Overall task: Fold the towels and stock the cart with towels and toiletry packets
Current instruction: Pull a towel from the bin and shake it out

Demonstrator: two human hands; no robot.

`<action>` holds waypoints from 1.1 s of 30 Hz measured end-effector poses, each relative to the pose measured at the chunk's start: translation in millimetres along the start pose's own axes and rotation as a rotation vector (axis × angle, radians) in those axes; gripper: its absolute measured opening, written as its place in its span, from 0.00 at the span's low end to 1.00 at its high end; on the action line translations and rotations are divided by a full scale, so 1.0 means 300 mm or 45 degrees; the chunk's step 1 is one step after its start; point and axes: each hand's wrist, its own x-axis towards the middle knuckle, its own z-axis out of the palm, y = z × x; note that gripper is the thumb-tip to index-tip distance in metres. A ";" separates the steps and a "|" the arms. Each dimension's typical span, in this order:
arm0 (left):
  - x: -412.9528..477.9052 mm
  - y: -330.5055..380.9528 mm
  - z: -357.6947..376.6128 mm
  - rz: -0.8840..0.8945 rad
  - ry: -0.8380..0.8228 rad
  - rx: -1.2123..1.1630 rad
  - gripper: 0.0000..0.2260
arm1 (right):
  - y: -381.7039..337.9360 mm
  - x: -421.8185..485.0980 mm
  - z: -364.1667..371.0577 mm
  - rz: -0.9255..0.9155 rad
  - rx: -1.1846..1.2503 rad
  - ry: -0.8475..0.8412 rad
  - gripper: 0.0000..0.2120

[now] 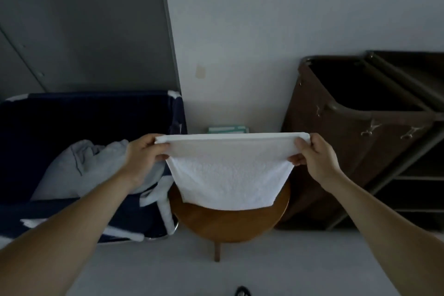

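Left of frame, largest item: navy laundry hamper [91, 113], with a crumpled pale grey linen pile [79, 168] inside. Unfolded stock, by the look of it.

Right of frame: brown cart [336, 151], with a canvas bag at its near end and dark shelves [418, 190] running off the right edge. Shelves too dim to read; I can make out no folded towel or packet on them.

Centre, low: round wooden bench [228, 226], one leg showing beneath.

Centre, above the bench: white terry towel [230, 175], held in the air and stretched level along its top edge. The lower part hangs free in front of the bench. It looks doubled along the top, so probably one fold is made.

Left hand [144, 154] and right hand [314, 154] are spread apart, each pinching one top corner of the towel between thumb and curled fingers.

Behind the towel's top edge: teal-and-white toiletry packets [228, 129], just a sliver visible, seemingly at the back of the bench.

Judgement: early stage. This towel is mid-fold, the pile waits, and stocking the cart with towels and packets remains.
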 end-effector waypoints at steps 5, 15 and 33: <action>-0.108 -0.219 -0.017 -0.305 -0.024 0.046 0.06 | 0.164 -0.151 0.056 0.237 0.000 -0.116 0.09; -0.039 -0.222 -0.029 -0.414 -0.319 0.422 0.05 | 0.264 -0.122 0.042 0.268 -0.269 -0.154 0.15; 0.884 -0.811 0.391 -0.734 0.005 0.587 0.15 | 0.867 0.780 0.538 0.793 -0.107 -0.426 0.09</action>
